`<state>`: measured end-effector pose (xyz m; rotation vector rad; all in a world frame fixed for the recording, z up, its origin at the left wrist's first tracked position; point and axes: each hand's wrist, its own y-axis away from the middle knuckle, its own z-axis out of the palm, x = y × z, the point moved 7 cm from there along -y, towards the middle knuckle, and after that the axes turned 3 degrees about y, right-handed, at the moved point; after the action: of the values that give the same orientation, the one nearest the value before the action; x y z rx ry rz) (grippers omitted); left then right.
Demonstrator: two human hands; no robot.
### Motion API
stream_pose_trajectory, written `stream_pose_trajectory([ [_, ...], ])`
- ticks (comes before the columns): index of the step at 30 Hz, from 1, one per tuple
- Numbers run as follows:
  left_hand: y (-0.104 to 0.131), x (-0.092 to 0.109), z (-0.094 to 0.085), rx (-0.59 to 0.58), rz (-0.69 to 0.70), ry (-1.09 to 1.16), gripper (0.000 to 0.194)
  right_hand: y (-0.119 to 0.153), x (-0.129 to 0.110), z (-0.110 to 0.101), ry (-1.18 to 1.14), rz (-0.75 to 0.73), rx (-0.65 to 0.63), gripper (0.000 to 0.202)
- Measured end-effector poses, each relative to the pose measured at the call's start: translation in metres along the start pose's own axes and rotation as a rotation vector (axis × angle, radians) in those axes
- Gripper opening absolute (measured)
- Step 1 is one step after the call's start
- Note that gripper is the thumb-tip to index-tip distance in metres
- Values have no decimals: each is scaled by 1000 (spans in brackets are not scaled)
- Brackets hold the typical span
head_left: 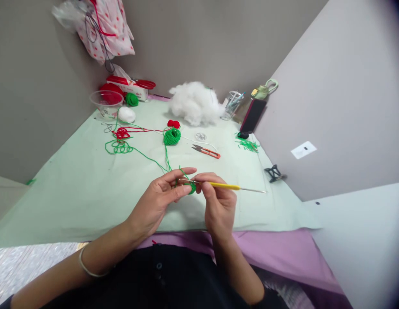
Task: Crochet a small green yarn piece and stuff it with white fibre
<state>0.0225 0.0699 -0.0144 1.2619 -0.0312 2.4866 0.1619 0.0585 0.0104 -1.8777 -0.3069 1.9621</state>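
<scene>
My left hand (160,193) pinches a small green crocheted piece (192,187) between thumb and fingers, with green yarn running over its raised index finger. A yellow-handled crochet hook (225,186) is held by my right hand (219,201), its thin metal tip pointing left into or beside the green piece; the exact contact is too small to tell. From the piece, green strands lead up to a green yarn ball (172,136) and off to loose green loops (118,146) on the left.
Orange-handled snips (206,151) lie behind my hands. Farther back are white stuffing (196,103), a plastic cup (107,105), a tissue box (139,91), red yarn (123,133) and a dark phone (253,116). Green scraps (247,144) and a black clip (275,173) sit at the right.
</scene>
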Motion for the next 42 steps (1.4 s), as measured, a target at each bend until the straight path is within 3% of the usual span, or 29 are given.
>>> stream_pose_trajectory([
  [7, 2, 4, -5, 26, 39, -141, 30, 1, 13, -3, -198, 151, 31, 17],
  [11, 1, 7, -6, 34, 67, -170, 29, -1, 7, -2, -167, 109, -8, 19],
  [15, 2, 9, -9, 30, 118, -273, 30, 4, -12, -4, 107, -67, -19, 20],
  [20, 9, 15, -10, 113, 257, -413, 33, 19, -30, 10, 527, -472, -78, 28],
  [22, 9, 12, -8, 130, 239, -334, 40, 26, -29, 15, 655, -631, -52, 32],
  [24, 6, 2, -7, 102, 112, -167, 49, 30, -27, 16, 721, -706, 2, 35],
  [26, 3, -9, -4, 53, -63, 19, 52, 28, -25, 12, 649, -643, 33, 34],
  [28, 1, -14, -3, 20, -169, 136, 47, 20, -22, 4, 462, -473, 48, 30],
  [31, -1, -8, -4, 13, -138, 138, 39, 10, -18, -5, 171, -245, 92, 24],
  [33, 0, -4, -3, 13, -92, 81, 36, 6, -18, -3, 109, -183, 64, 20],
  [38, 3, -1, -2, 65, 0, -19, 38, 8, -18, 5, 255, -232, 10, 23],
  [42, 1, -6, -4, 84, -39, 65, 43, 22, -27, 12, 521, -500, 8, 32],
])
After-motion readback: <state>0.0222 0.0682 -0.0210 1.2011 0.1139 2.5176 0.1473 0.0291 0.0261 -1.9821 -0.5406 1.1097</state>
